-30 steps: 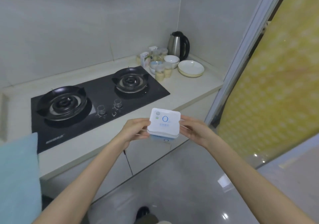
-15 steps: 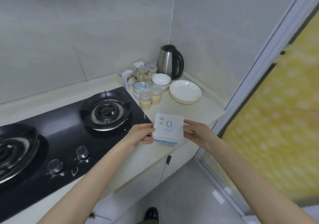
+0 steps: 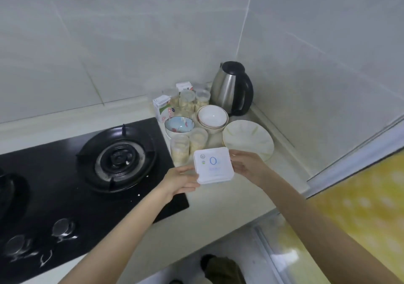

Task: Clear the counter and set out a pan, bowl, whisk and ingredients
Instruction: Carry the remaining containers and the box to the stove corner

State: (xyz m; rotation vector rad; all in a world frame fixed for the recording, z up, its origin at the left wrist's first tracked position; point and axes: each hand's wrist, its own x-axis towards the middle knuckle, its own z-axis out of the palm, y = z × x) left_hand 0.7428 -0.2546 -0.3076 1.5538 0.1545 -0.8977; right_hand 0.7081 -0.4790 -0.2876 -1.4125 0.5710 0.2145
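Fingers of your left hand [image 3: 181, 181] and right hand [image 3: 247, 167] clamp the white box [image 3: 213, 165]; set it flat by the counter's [image 3: 229, 202] front edge.

Counter [image 3: 229, 205] — hob [image 3: 65, 196], kettle [image 3: 232, 88], plate [image 3: 249, 140]

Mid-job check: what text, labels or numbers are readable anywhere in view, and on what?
"O" (or zero), large and blue, on the white box.
Smaller print on that box: too blurred to read.
Small carton: print too blurred to read.
Hob: white marks only, nothing legible.
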